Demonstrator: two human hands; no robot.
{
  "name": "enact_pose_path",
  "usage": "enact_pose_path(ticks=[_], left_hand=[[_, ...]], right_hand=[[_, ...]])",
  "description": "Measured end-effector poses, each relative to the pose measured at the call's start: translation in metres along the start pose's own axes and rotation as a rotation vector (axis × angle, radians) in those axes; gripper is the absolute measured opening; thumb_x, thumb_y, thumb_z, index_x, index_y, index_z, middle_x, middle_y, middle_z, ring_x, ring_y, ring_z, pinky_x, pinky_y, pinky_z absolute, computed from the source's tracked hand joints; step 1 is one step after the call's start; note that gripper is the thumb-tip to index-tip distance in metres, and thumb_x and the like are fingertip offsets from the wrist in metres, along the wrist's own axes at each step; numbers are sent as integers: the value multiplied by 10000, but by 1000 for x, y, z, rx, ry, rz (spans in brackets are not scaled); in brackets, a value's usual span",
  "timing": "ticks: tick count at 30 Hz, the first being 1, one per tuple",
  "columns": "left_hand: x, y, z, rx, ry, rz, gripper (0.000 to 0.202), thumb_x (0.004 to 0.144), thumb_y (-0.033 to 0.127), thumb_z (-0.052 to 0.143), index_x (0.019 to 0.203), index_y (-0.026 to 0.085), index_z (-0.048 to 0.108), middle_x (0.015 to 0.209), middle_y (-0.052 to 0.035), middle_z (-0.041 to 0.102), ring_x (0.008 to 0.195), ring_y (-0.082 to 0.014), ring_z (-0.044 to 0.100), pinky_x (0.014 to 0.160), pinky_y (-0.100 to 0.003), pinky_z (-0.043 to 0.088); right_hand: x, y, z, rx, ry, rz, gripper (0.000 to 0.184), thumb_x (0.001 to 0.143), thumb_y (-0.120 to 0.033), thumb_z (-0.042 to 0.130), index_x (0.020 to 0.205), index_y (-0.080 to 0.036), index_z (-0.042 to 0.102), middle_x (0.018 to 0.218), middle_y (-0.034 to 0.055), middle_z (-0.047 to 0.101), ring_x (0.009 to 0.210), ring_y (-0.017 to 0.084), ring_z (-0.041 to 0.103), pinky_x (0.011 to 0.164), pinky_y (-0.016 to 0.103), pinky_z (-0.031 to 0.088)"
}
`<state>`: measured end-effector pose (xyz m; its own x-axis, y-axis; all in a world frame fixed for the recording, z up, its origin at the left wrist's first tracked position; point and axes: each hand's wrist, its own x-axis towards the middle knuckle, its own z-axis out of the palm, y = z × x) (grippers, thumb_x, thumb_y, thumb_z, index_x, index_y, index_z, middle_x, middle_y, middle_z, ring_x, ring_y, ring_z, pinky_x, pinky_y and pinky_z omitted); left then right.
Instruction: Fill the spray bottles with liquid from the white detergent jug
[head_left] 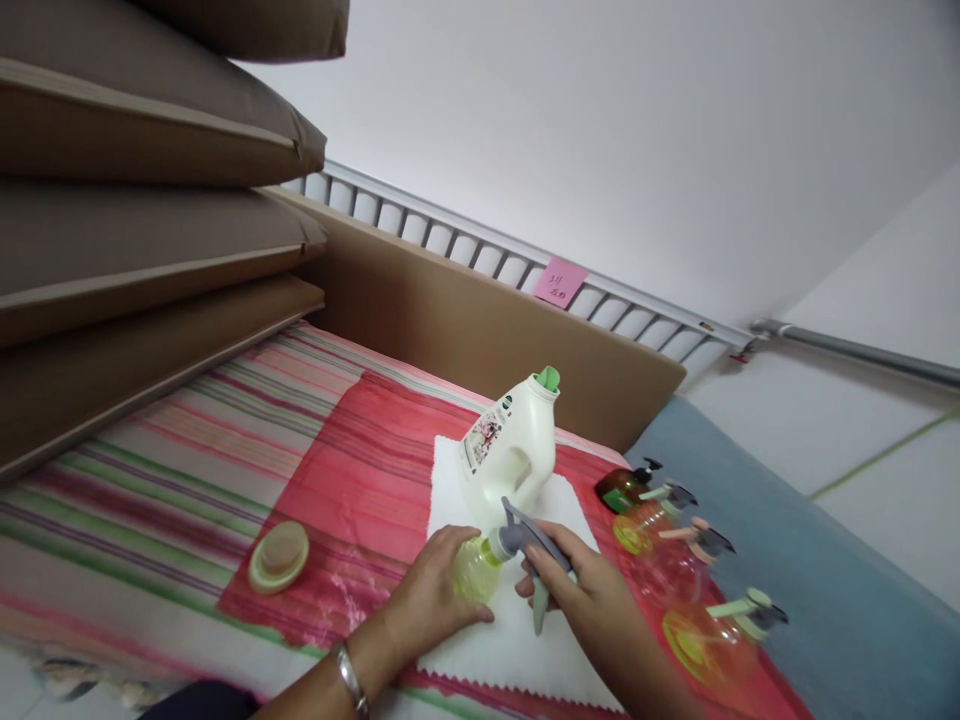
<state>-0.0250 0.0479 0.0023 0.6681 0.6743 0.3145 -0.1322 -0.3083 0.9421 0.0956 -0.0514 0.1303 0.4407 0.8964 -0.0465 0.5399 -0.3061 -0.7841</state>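
My left hand (435, 595) is wrapped round the body of a clear yellow-tinted spray bottle (474, 572), which it holds tilted over a white cloth (517, 650). The fingers of my right hand (562, 575) are closed on the bottle's grey spray head (514, 538), which sits at the bottle's neck. Whether the head is fully screwed on I cannot tell. Just behind both hands stands a white jug (529, 430) with a handle, a printed label and a green spout at its open top.
A round pale-green cap (279, 556) lies on the red sheet (337, 480) at left. Several spray bottles (709, 640) and a dark pump bottle (622, 490) line the right side. Stacked cushions (150, 230) rise at left; a brown board (465, 300) and a radiator (442, 238) stand behind.
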Motion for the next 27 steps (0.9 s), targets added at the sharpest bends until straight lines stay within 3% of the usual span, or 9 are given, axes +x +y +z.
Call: enact_pose_path(ticks=[11,27], left_hand=[[0,-10,3,36,21,12,772,486,207,844,1176,242,499,1152,-74,566,1104,-278,506,978,-428,386],[0,-11,3,78,-10,9,791,497,235,849,1201,239,486,1173,-85,547,1101,-268,499,974,-417,394]], right_hand=[[1,-15,4,-350,-23,-63,334,845,-427,383,1000,-219,593,704,8,681,599,185,640,561,288,470],[13,-6,4,-399,-53,-60,346,822,-411,381,1034,-234,591,603,-24,653,486,176,613,544,304,468]])
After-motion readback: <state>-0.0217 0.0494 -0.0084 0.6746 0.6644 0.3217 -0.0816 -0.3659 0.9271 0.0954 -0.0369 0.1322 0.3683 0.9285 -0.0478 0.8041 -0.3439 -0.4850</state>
